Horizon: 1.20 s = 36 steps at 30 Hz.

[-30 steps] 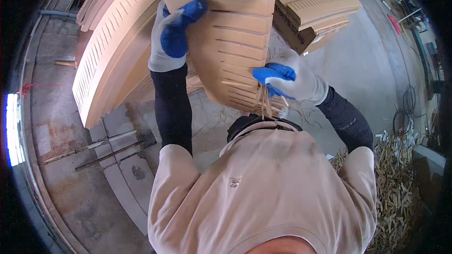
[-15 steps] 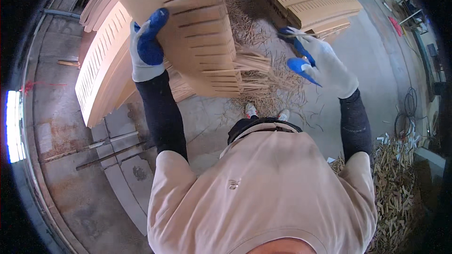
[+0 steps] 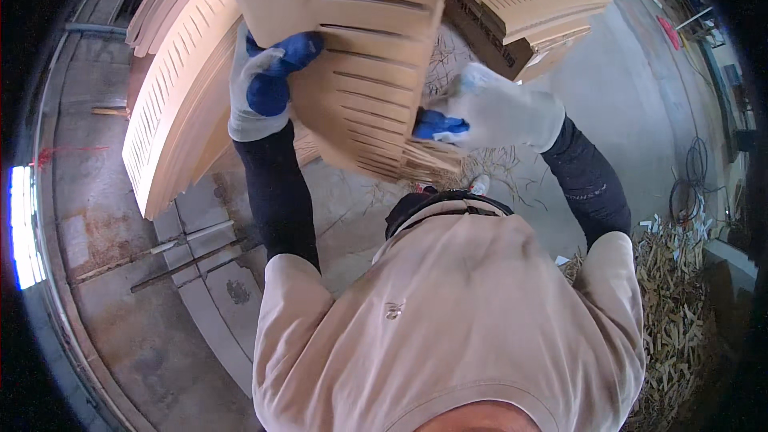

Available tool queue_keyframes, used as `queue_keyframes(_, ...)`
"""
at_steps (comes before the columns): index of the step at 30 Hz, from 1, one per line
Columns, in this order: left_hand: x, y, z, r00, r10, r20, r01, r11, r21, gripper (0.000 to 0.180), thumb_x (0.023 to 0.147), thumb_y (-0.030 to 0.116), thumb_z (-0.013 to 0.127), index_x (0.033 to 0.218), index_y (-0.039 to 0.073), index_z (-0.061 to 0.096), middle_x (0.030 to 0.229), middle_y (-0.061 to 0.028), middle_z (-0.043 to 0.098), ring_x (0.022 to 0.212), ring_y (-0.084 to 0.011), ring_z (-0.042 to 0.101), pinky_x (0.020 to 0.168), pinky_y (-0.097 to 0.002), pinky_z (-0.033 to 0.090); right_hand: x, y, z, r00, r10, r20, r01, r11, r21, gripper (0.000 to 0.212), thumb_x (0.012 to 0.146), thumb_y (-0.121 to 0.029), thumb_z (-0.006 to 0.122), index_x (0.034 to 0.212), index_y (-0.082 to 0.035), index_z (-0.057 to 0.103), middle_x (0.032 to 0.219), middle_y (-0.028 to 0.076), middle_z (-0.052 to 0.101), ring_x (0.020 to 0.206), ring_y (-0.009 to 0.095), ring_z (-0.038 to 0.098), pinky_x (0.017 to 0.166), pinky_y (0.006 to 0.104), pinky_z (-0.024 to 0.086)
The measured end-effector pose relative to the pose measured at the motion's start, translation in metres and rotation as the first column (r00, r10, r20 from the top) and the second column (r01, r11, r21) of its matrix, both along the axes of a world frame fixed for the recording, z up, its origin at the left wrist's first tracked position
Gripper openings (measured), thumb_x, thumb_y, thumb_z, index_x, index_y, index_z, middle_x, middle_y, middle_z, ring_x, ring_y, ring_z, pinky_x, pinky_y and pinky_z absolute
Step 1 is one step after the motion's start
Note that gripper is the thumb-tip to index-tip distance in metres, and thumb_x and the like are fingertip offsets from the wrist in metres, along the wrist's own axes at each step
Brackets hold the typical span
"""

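My left hand (image 3: 268,84), in a white glove with blue-coated fingers, grips the left edge of a slotted cardboard sheet (image 3: 364,56) held up in front of me. A row of long narrow slots runs down its right side. Against that right edge is my right hand (image 3: 492,108), gloved alike, its blue fingers curled in. What those fingers hold, if anything, is hidden. Below them, thin cardboard strips (image 3: 432,158) stick out from the sheet's lower right edge.
Stacked slotted cardboard (image 3: 180,88) stands at my left. More slotted sheets (image 3: 540,0) lie on a brown box (image 3: 488,28) at the far right. Loose strips (image 3: 500,164) litter the floor by my shoes. A heap of scraps (image 3: 668,336) and a black cable (image 3: 692,184) are on the right.
My right hand has moved left and in to the sheet's right edge, its fingers now curled. The sheet has shifted right, and fewer strips stick out from its edge.
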<state>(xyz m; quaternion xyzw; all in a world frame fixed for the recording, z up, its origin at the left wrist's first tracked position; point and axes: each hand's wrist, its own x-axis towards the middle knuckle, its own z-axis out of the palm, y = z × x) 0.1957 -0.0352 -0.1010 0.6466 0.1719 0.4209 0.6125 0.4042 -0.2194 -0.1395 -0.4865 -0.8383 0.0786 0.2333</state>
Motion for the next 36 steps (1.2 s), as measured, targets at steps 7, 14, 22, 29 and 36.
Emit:
queue_keyframes(7,-0.007,0.012,0.019,0.970,0.186,-0.156,-0.147,0.962,0.231,0.039,0.072,0.009,0.055,0.107,-0.010,0.054,0.094,-0.0171,0.065,0.084,-0.0242,0.065,0.082,-0.0345,0.052,0.040,-0.040,-0.015,0.927,-0.285,-0.243,0.230,0.945,-0.232,0.055,0.069,-0.032,0.072,0.112,-0.002,0.057,0.100,0.021,0.061,0.095,0.036,0.058,0.085,0.0388,0.046)
queue_keyframes(14,0.025,0.000,-0.003,0.999,0.034,0.013,-0.035,0.999,0.039,0.052,0.069,0.013,0.061,0.113,-0.010,0.047,0.092,-0.0181,0.065,0.084,-0.0262,0.066,0.081,-0.0362,0.053,0.004,-0.007,-0.012,0.955,-0.296,-0.018,0.294,0.953,-0.072,0.083,0.069,-0.057,0.066,0.123,0.004,0.045,0.108,0.024,0.057,0.094,0.035,0.059,0.081,0.0395,0.047)
queue_keyframes(22,0.006,-0.008,-0.033,0.990,0.136,-0.036,-0.139,0.987,-0.079,0.054,0.073,0.014,0.060,0.120,-0.005,0.044,0.102,-0.0136,0.060,0.086,-0.0228,0.062,0.081,-0.0349,0.052,-0.027,0.002,-0.032,0.911,-0.410,-0.050,0.396,0.900,-0.183,0.055,0.077,-0.050,0.061,0.100,0.000,0.055,0.078,0.018,0.061,0.069,0.032,0.063,0.063,0.0386,0.049)
queue_keyframes(29,-0.014,-0.029,-0.075,0.981,0.176,-0.082,-0.194,0.903,-0.384,0.042,0.089,0.018,0.053,0.126,0.001,0.045,0.117,-0.0089,0.057,0.107,-0.0210,0.055,0.093,-0.0347,0.044,-0.055,-0.009,-0.068,0.870,-0.383,-0.311,0.315,0.916,-0.248,0.050,0.074,-0.043,0.066,0.097,0.000,0.054,0.071,0.017,0.061,0.069,0.034,0.063,0.063,0.0407,0.049)
queue_keyframes(36,-0.042,-0.040,-0.090,0.981,0.166,-0.102,-0.195,0.841,-0.505,0.046,0.092,0.028,0.047,0.130,0.001,0.042,0.125,-0.0150,0.051,0.113,-0.0287,0.052,0.097,-0.0422,0.041,-0.062,0.004,-0.082,0.923,-0.280,-0.263,0.178,0.919,-0.352,0.050,0.075,-0.044,0.065,0.094,0.001,0.054,0.074,0.017,0.062,0.073,0.036,0.062,0.066,0.0435,0.048)
